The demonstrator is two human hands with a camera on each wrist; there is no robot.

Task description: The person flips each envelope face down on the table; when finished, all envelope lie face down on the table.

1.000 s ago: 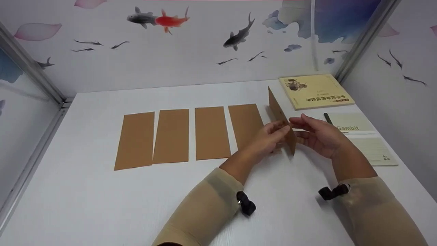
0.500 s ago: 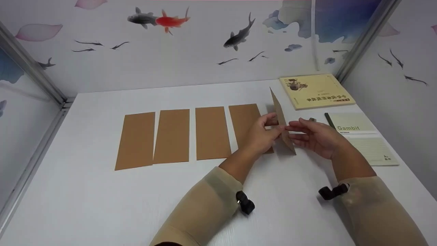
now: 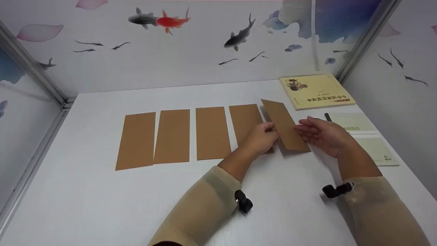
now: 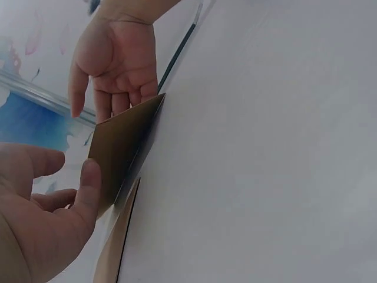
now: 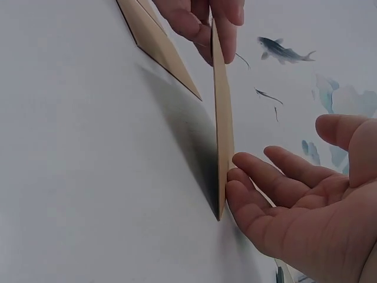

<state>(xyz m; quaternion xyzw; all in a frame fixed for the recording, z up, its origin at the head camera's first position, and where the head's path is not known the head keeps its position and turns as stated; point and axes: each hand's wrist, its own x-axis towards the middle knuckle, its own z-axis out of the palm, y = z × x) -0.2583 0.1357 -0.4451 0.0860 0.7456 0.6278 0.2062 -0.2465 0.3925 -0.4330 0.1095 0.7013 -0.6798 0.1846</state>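
Note:
My left hand [image 3: 261, 138] pinches the left edge of a thin brown rectangular card [image 3: 283, 124], which is tilted above the white table with its left side raised. In the left wrist view, the left thumb [image 4: 90, 177] lies along the card's edge [image 4: 112, 153]. My right hand [image 3: 324, 136] is palm up at the card's right edge, its relaxed fingers touching it; the right wrist view shows these fingers [image 5: 247, 188] against the card's lower end. Left of the hands, several similar brown cards lie flat in a row, the nearest [image 3: 245, 123] partly hidden by the left hand.
A yellow book [image 3: 317, 91] lies at the back right corner. In front of it is a pale green notebook [image 3: 375, 147], partly covered by the right hand. Patterned panels [image 3: 191, 68] wall in the table [image 3: 102, 205] at the back and sides.
The card has gone from nearly upright to leaning over to the right, its broad face now turned up. My right hand has shifted slightly right; the left keeps hold of the edge.

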